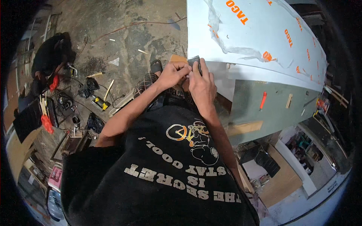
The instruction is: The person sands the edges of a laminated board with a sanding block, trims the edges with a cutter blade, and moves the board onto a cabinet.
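Film looks stripped along the left edge of the white panel, most remaining; dark block by its near-left corner, left grip beside right grip, clamping unclear.

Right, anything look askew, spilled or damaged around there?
Yes: the clear film on the white panel, ahead of the right hand, looks rucked and ragged along its edge instead of lying flat. Pale wood scraps also lie scattered on the floor.
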`<state>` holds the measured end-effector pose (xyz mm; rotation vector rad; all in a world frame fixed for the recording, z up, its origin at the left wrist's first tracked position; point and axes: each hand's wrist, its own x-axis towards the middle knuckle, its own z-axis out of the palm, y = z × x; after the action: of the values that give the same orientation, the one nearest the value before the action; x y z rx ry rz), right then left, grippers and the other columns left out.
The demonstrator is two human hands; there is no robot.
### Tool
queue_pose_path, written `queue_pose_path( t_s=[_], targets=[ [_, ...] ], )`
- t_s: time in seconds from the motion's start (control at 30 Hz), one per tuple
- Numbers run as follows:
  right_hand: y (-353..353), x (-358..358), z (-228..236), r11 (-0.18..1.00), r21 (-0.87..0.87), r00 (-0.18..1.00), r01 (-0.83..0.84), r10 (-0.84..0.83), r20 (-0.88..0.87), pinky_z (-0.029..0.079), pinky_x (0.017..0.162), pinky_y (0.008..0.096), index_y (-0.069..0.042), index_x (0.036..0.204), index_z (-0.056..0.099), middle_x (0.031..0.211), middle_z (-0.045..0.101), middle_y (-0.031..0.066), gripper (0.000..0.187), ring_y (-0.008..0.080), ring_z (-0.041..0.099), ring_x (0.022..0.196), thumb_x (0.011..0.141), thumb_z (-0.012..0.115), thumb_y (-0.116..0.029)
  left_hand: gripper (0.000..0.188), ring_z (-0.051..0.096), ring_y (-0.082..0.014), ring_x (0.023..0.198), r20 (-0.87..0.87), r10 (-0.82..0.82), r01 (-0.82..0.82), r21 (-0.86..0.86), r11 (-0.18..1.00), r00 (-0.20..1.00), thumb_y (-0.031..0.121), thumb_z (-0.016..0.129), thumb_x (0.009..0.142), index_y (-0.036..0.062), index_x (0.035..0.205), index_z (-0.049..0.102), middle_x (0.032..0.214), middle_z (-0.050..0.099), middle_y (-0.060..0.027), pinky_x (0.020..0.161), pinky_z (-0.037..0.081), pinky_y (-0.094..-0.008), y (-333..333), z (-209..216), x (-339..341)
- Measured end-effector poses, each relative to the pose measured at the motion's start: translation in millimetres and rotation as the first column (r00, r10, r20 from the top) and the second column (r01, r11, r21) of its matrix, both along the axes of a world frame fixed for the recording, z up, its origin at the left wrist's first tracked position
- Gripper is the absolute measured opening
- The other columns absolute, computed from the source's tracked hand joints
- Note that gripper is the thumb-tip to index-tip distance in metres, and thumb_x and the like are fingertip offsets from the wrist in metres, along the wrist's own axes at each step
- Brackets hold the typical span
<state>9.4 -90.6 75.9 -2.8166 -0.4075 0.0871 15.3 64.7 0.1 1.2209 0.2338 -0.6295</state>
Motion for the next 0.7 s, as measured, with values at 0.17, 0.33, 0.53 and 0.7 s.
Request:
queue_pose_path(
  t_s=[0.17,0.33,0.53,0.7],
  targets=[
    [12,7,8,0.997,0.028,0.997,0.076,-0.076,-0.008,0.057,0.081,0.0466,-0.005,0.132,0.065,0.143,0.056,0.0167,0.041,0.0381,0.065,0.1,0.093,0.066,-0.018,0.023,0.058,-0.0039,0.074,0.1,0.085,-0.087,0.022,0.996,0.991,0.02,0.061,0.103,0.0004,0.097,0.072,0.084,0.068,0.0027,0.066,0.049,-0.0244,-2,4,11],
    [9,-8,3,0.997,0.019,0.997,0.072,-0.072,-0.002,0.057,0.082,0.0465,-0.006,0.133,0.064,0.144,0.055,0.0156,0.041,0.038,0.064,0.101,0.093,0.065,-0.019,0.024,0.058,-0.0052,0.072,0.091,-0.025,0.013,0.136,0.991,0.996,0.02,0.061,0.102,-0.0005,0.093,0.071,0.081,0.068,0.0008,0.064,0.048,-0.0263,2,7,-2],
    [19,6,11,0.996,0.01,0.996,0.084,-0.083,-0.041,0.057,0.083,0.0463,-0.007,0.134,0.064,0.146,0.054,0.0148,0.042,0.0372,0.064,0.102,0.094,0.064,-0.02,0.029,0.055,-0.0056,0.062,0.194,0.081,-0.122,0.212,0.97,0.978,0.022,0.063,0.098,-0.0009,0.081,0.069,0.067,0.063,0.0014,0.055,0.045,-0.0276,1,7,16],
    [21,6,7,0.995,-0.045,0.994,0.084,-0.087,-0.066,0.057,0.084,0.0471,-0.007,0.134,0.064,0.146,0.054,0.014,0.042,0.0376,0.064,0.101,0.094,0.062,-0.019,0.03,0.053,-0.0077,0.059,0.188,0.052,-0.111,0.315,0.943,0.981,0.022,0.063,0.096,-0.0028,0.079,0.066,0.062,0.061,-0.0047,0.055,0.045,-0.0314,4,20,15]
  ],
)
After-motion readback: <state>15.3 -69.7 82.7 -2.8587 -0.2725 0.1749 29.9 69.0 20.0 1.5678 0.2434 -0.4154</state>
